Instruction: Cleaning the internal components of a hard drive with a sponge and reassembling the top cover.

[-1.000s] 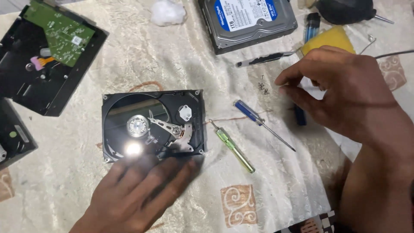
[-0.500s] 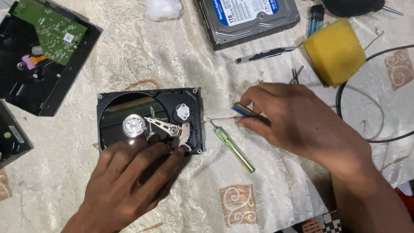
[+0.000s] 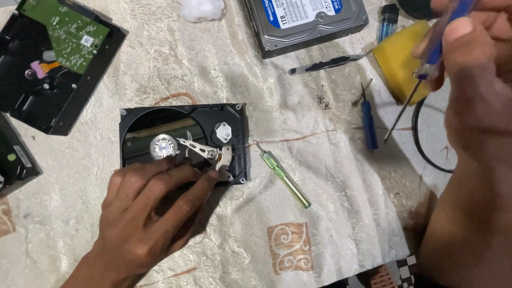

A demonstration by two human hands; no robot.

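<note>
While an opened hard drive (image 3: 184, 144) (mid-table, on a cream cloth (image 3: 298, 213)) is steadied by the spread left hand (image 3: 152, 213), a blue-handled screwdriver (image 3: 426, 58) is gripped in the raised right hand (image 3: 474, 74) near the table's right edge

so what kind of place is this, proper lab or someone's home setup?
Likely a makeshift home repair spot, not a lab: the opened hard drive lies on a patterned cream tablecloth, with another drive and loose small screwdrivers scattered around.
</note>
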